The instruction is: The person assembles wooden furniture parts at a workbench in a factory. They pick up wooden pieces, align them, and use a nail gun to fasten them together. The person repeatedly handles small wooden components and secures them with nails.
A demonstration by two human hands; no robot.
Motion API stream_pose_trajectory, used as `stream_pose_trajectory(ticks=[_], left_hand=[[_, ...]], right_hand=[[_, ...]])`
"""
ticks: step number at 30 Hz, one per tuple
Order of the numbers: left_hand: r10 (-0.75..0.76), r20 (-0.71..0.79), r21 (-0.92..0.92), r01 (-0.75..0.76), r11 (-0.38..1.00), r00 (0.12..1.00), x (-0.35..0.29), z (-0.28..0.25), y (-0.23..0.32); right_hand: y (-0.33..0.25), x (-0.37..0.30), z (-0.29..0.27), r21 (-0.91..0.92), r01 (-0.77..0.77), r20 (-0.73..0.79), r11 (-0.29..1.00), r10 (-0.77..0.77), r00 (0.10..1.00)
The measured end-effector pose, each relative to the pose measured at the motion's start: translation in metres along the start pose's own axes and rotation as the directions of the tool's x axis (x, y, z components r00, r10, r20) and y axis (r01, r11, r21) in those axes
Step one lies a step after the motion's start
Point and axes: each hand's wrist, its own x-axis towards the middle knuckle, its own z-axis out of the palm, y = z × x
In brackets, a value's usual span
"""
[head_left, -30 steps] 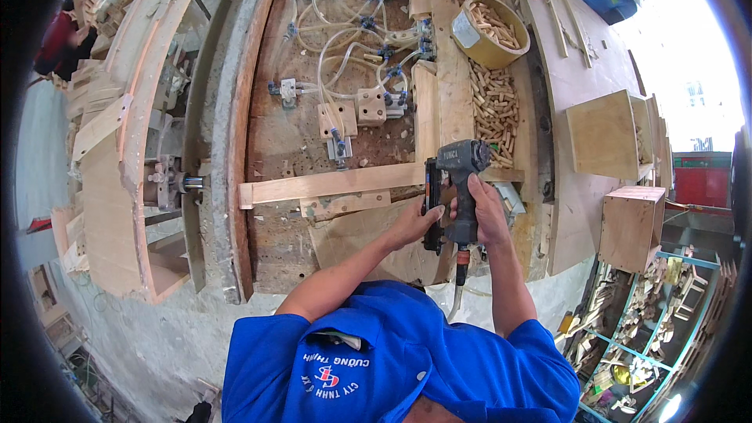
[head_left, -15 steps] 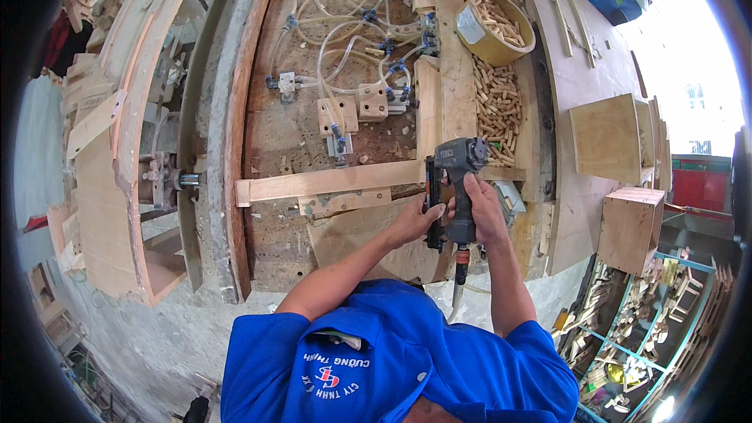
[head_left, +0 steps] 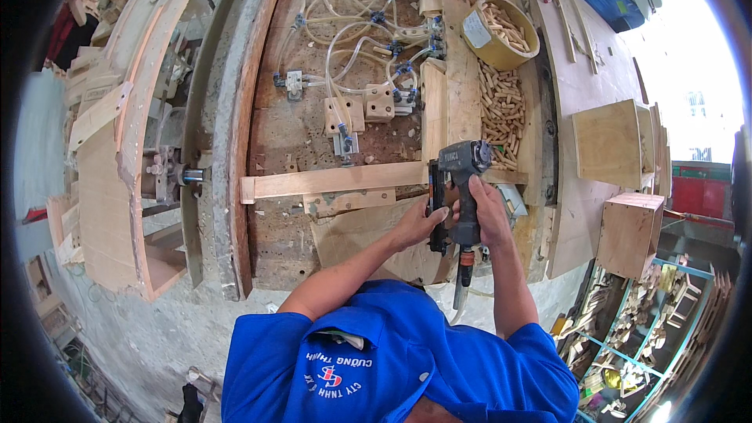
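Observation:
A black pneumatic nail gun [head_left: 467,168] is held upright over the front of the bench, an air hose [head_left: 460,295] running from the bottom of its handle. My right hand [head_left: 489,215] wraps around the handle. At the long, thin magazine, my left hand [head_left: 421,224] grips with its thumb laid across; part of its fingers is hidden behind. The tool's head sits by the right end of a light wooden strip [head_left: 337,182] that lies crosswise on the bench. Beneath that strip is a shorter wooden piece [head_left: 352,201].
Clear air tubes [head_left: 338,53] with blue fittings and drilled wooden blocks [head_left: 380,103] spread across the bench beyond. Wooden dowels [head_left: 501,106] fill a trough at right, below a yellow tub [head_left: 505,51] of more dowels. Wooden boxes [head_left: 607,145] stand farther right. Another person [head_left: 611,0] is at the far right.
The whole view has shifted slightly. Both hands keep their hold on the nail gun, which stays by the end of the strip.

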Motion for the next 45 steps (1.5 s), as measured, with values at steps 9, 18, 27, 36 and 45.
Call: stream_pose_trajectory(ticks=[9,18,27,36,45], left_hand=[[-0.252,0.058,0.118,0.244,0.962,0.966,-0.001,0.005,0.016],[0.010,-0.279,0.236,0.059,0.970,0.960,-0.041,-0.093,0.041],[0.122,-0.637,0.321,0.118,0.940,0.761,-0.093,-0.169,0.097],[0.316,-0.695,0.489,0.102,0.866,0.646,-0.082,-0.195,0.140],[0.547,-0.636,0.768,0.370,0.524,0.545,-0.019,-0.227,0.180]], right_hand=[[-0.016,-0.024,-0.007,-0.055,0.025,-0.092,0.998,-0.030,0.995],[-0.031,-0.112,-0.141,-0.468,0.166,-0.511,0.868,-0.419,0.751],[0.008,-0.105,-0.306,-0.886,-0.253,-0.462,0.389,-0.792,0.399],[0.056,-0.087,-0.271,-0.796,-0.568,-0.480,0.210,-0.790,0.381],[0.155,-0.121,-0.161,-0.957,-0.262,-0.289,0.123,-0.427,0.857]])
